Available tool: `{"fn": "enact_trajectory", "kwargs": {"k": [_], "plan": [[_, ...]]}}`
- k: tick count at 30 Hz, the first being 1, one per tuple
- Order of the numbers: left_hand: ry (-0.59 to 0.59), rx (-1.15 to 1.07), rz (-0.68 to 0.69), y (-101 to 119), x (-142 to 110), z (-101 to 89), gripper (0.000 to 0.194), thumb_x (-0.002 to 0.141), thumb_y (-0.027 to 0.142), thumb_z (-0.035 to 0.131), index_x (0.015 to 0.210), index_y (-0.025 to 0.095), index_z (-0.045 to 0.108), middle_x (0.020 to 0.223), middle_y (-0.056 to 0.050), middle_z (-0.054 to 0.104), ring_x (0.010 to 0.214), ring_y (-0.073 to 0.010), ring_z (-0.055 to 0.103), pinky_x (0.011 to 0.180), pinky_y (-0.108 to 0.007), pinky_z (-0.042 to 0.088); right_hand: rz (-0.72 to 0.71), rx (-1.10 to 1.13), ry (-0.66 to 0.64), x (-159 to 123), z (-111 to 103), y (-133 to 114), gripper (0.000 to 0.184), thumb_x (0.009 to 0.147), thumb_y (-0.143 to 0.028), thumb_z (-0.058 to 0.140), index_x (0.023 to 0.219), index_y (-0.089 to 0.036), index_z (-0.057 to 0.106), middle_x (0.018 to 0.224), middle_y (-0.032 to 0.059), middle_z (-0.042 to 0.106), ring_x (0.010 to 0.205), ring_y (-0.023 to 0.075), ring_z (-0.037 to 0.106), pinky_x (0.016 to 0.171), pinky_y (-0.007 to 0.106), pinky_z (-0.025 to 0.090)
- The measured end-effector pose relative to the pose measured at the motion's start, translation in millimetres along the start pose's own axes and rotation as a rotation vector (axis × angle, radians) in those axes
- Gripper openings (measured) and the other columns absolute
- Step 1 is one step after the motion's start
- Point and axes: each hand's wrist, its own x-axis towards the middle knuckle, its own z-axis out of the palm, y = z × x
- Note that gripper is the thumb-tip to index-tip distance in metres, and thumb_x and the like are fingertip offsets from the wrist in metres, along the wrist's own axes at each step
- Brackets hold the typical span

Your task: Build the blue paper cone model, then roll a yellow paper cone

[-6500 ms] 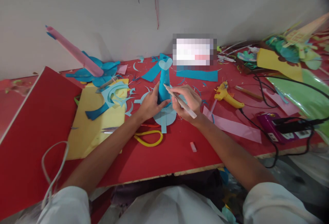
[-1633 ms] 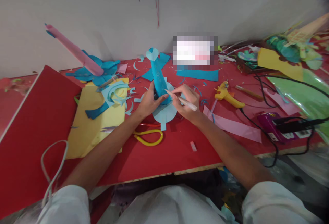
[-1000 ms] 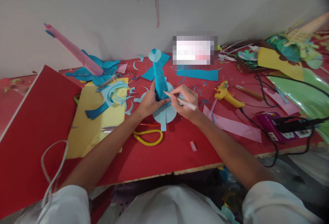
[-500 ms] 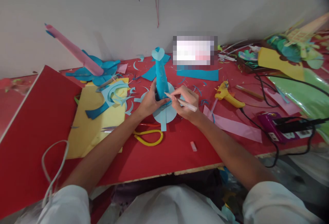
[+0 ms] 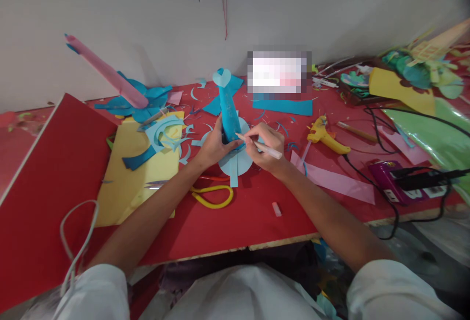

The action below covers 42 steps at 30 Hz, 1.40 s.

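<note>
A blue paper tube (image 5: 228, 109), narrower at its top, leans slightly left and carries a light blue paper heart (image 5: 222, 79) near its upper end. My left hand (image 5: 215, 146) is wrapped around its lower part. Between the fingers and thumb of my right hand (image 5: 266, 146) is a whitish pen (image 5: 270, 150), its tip at the tube's lower right side. Faint pale marks show on the tube. Under it lies a light blue paper disc (image 5: 243, 163) with strips sticking out, partly hidden by my hands.
Yellow-handled scissors (image 5: 213, 206) lie in front on the red table (image 5: 235, 227), a pen cap (image 5: 276, 209) to their right. A yellow glue gun (image 5: 325, 136), pink strip (image 5: 334, 183) and purple power box (image 5: 389, 183) are at right. Yellow sheets (image 5: 135, 183) and a pink-stemmed paper flower (image 5: 110, 75) are at left.
The tube has gone from upright to leaning left since the earliest frame, and has rocked slightly since. Pale marks have appeared on it. My right hand keeps the pen against its lower side.
</note>
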Motion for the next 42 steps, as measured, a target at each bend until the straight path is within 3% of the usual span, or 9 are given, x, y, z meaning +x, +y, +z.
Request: {"fn": "enact_trajectory", "kwargs": {"k": [5,12,19,25,31,34,38,42], "plan": [[0.006,0.010,0.003,2.4,-0.3,-0.2,0.078,0.083,0.054,0.078,0.146,0.023,0.043,0.132,-0.013,0.068,0.114,-0.0276,0.068,0.093,-0.039,0.057,0.001,0.009,-0.007,-1.2,0.6,-0.1,0.017,0.101,-0.032,0.054,0.086,-0.025,0.057,0.072,0.0010,0.063,0.067,0.0169,0.060,0.065,0.033,0.050],[0.018,0.037,-0.028,0.8,0.2,0.7,0.081,0.082,0.055,0.078,0.146,0.020,0.044,0.113,-0.010,0.072,0.089,-0.0221,0.069,0.081,-0.037,0.058,-0.006,0.019,-0.051,-0.6,-0.4,-2.4,0.019,0.100,-0.029,0.053,0.082,-0.025,0.054,0.071,0.0011,0.063,0.067,0.0168,0.061,0.065,0.032,0.051],[0.015,0.024,-0.024,2.8,-0.7,-0.4,0.073,0.082,0.051,0.078,0.141,0.021,0.047,0.116,-0.009,0.070,0.091,-0.0211,0.068,0.078,-0.034,0.056,-0.001,0.019,-0.021,-1.4,-0.5,0.7,0.016,0.097,-0.025,0.056,0.081,-0.025,0.054,0.070,0.0000,0.059,0.065,0.0163,0.057,0.063,0.031,0.048],[0.016,0.041,-0.038,-0.5,-0.8,0.5,0.078,0.082,0.051,0.078,0.145,0.021,0.044,0.112,-0.008,0.071,0.090,-0.0218,0.068,0.078,-0.034,0.056,-0.004,-0.012,0.001,0.3,-0.9,-0.5,0.017,0.098,-0.027,0.055,0.081,-0.025,0.053,0.068,0.0003,0.059,0.064,0.0169,0.057,0.062,0.032,0.048],[-0.008,0.055,-0.029,2.8,-1.3,-0.5,0.074,0.083,0.049,0.077,0.144,0.021,0.045,0.121,-0.011,0.070,0.103,-0.0262,0.069,0.090,-0.040,0.056,-0.040,0.035,-0.002,-0.3,-0.3,-3.8,0.018,0.100,-0.031,0.054,0.084,-0.025,0.058,0.071,0.0012,0.063,0.064,0.0166,0.060,0.061,0.032,0.052],[0.040,0.133,0.013,5.3,-1.9,-1.5,0.069,0.083,0.048,0.079,0.140,0.022,0.051,0.126,-0.012,0.067,0.111,-0.0290,0.067,0.096,-0.044,0.055,0.030,0.043,0.095,-3.4,1.0,-3.7,0.015,0.102,-0.038,0.054,0.102,-0.026,0.064,0.084,0.0036,0.072,0.073,0.0191,0.069,0.068,0.036,0.058],[0.111,0.226,0.071,7.8,-2.1,-2.9,0.070,0.081,0.045,0.080,0.141,0.020,0.052,0.142,-0.017,0.059,0.125,-0.0345,0.061,0.103,-0.049,0.053,0.213,0.102,0.164,-2.9,3.4,0.1,0.031,0.107,-0.048,0.047,0.128,-0.029,0.059,0.115,0.0089,0.077,0.092,0.0232,0.076,0.080,0.042,0.063],[0.092,0.207,0.103,8.6,-1.6,-5.0,0.078,0.082,0.038,0.081,0.149,0.024,0.046,0.145,-0.015,0.061,0.130,-0.0346,0.060,0.108,-0.051,0.050,0.317,0.137,0.086,1.5,7.6,11.8,0.033,0.107,-0.051,0.049,0.123,-0.027,0.063,0.121,0.0095,0.076,0.108,0.0249,0.075,0.090,0.042,0.061]]}}
